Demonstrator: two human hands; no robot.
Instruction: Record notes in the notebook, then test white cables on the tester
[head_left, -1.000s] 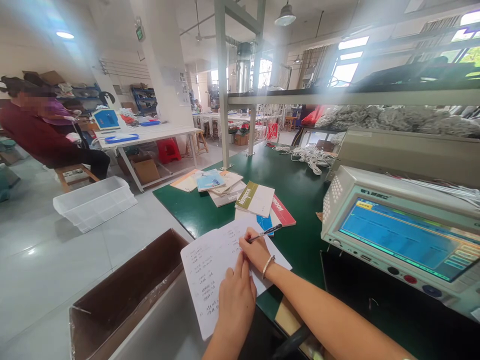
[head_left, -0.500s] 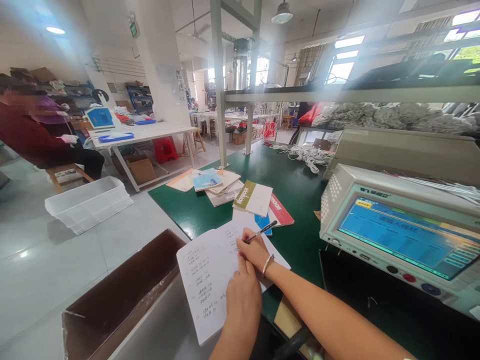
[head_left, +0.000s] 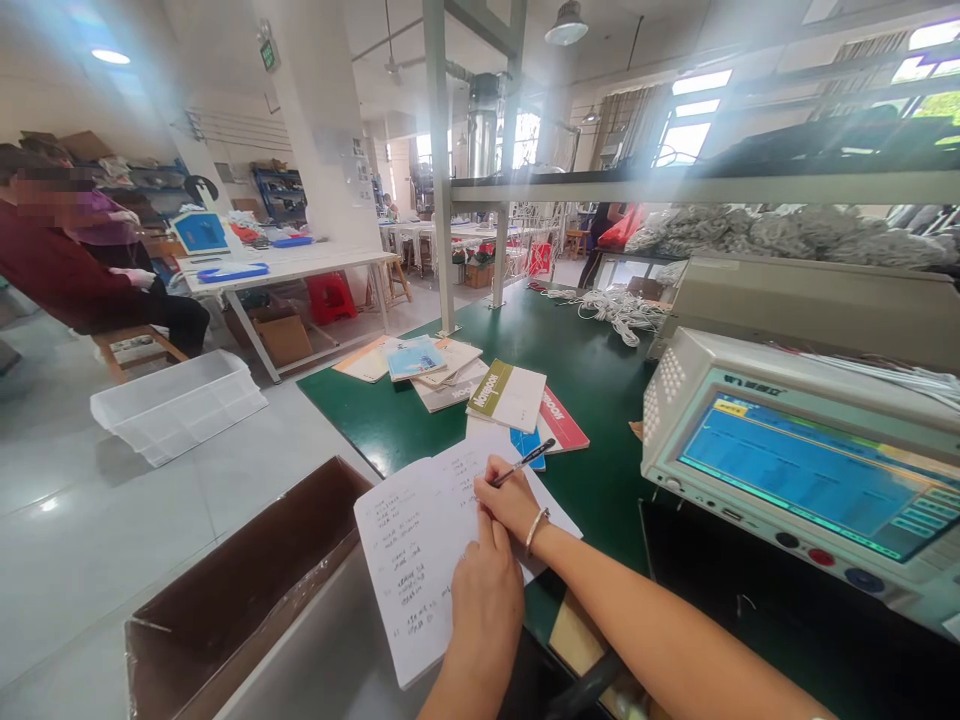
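Little has moved since half a second ago: pen tip and both hands keep their places on the page, the view shifting only slightly.

Right hand [head_left: 512, 500]: clenched around a dark pen [head_left: 523, 462], tip on the open notebook [head_left: 420, 545]; bracelet at the wrist.
Left hand [head_left: 486, 600]: laid flat on the notebook's lower right part, fingers released, holding the page down.
Open notebook: white pages with handwritten lines, lying at the near edge of the green table [head_left: 592, 370], partly overhanging it.
Stack of notebooks [head_left: 510, 395]: just beyond the pen (one green-and-white cover, one red beneath).
Test machine [head_left: 795, 460]: right of the hands, blue screen lit.
Brown cardboard box [head_left: 247, 590]: below the table edge, left.
Seated person [head_left: 67, 270]: far left, well apart.
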